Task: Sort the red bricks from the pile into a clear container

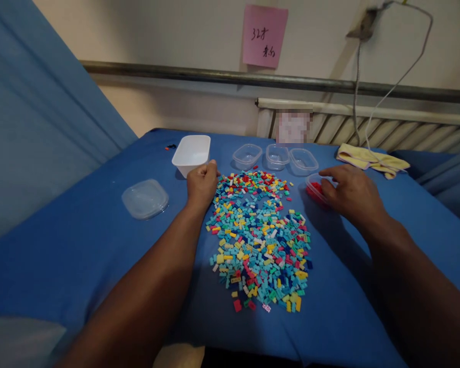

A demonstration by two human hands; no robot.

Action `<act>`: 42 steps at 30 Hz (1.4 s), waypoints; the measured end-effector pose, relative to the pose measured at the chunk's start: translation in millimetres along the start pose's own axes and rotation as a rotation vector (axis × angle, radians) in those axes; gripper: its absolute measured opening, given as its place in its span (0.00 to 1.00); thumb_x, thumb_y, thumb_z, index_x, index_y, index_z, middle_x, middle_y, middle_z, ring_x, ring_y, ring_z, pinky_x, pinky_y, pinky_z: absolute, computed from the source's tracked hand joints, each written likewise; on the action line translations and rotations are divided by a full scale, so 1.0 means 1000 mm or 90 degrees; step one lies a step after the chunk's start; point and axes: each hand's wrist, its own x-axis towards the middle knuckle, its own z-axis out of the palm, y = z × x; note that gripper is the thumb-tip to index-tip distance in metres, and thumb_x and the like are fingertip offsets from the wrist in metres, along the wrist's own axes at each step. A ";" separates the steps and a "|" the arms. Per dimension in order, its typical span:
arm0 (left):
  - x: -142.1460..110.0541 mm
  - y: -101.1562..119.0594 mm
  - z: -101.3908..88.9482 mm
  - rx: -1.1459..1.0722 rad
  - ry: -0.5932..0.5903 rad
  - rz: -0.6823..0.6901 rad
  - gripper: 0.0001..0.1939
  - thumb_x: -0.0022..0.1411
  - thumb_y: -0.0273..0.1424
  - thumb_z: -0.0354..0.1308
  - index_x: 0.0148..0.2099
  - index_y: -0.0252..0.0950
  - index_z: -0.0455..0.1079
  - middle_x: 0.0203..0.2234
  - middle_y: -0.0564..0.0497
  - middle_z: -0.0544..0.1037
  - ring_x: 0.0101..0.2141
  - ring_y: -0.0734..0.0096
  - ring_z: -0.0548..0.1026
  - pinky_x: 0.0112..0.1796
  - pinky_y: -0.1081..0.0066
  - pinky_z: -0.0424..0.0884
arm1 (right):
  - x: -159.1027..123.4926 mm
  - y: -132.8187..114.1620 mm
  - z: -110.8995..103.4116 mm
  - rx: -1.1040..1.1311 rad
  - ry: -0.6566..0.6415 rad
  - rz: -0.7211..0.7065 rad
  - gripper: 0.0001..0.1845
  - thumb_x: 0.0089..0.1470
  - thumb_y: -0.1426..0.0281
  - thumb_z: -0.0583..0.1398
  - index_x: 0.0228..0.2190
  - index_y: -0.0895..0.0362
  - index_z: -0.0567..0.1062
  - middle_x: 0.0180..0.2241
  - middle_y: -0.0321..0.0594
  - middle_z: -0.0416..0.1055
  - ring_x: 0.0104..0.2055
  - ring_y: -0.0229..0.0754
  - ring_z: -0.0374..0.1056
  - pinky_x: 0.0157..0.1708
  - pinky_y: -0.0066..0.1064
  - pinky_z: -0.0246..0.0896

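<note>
A big spread of small toy building bricks (260,235), mostly turquoise with yellow, red, pink and dark blue ones, covers the middle of the table. My left hand (202,184) is closed at the far left edge of the spread, just in front of a white tub (191,153); anything inside its fingers is hidden. On the right, my right hand (348,194) hovers over a small clear container (312,179) with red bricks (316,190) in it. Thumb and forefinger are apart above its rim, and no brick shows between them.
Behind the bricks stand three clear containers, the left one (247,157), the middle one (277,157) and the right one (303,162). A clear lid (145,199) lies at left. A yellow cloth (371,159) lies at the back right, near a hanging cable (396,84).
</note>
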 end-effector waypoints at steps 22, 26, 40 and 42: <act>-0.003 0.005 0.002 0.003 -0.009 -0.014 0.24 0.72 0.46 0.57 0.26 0.38 0.75 0.19 0.50 0.74 0.25 0.66 0.72 0.29 0.68 0.63 | 0.007 -0.060 0.041 0.144 -0.259 -0.001 0.20 0.64 0.75 0.59 0.52 0.53 0.86 0.49 0.46 0.87 0.49 0.52 0.83 0.49 0.38 0.74; -0.003 0.003 0.002 -0.002 -0.011 -0.018 0.24 0.72 0.45 0.58 0.26 0.37 0.75 0.19 0.51 0.74 0.24 0.67 0.71 0.29 0.67 0.64 | 0.008 -0.059 0.039 0.139 -0.274 -0.012 0.21 0.62 0.77 0.59 0.50 0.52 0.87 0.50 0.45 0.87 0.50 0.54 0.83 0.49 0.40 0.74; -0.003 0.002 0.002 0.023 -0.027 -0.007 0.25 0.73 0.48 0.56 0.28 0.37 0.76 0.20 0.51 0.75 0.26 0.65 0.74 0.31 0.68 0.65 | 0.012 -0.058 0.033 0.149 -0.343 -0.012 0.19 0.62 0.74 0.61 0.50 0.52 0.86 0.46 0.41 0.87 0.44 0.47 0.82 0.43 0.32 0.69; -0.003 0.002 0.002 0.023 -0.027 -0.010 0.26 0.72 0.48 0.56 0.28 0.37 0.76 0.20 0.51 0.75 0.26 0.66 0.74 0.31 0.68 0.65 | 0.013 -0.059 0.035 0.148 -0.343 -0.024 0.17 0.63 0.72 0.61 0.49 0.53 0.87 0.47 0.42 0.87 0.45 0.47 0.81 0.44 0.33 0.69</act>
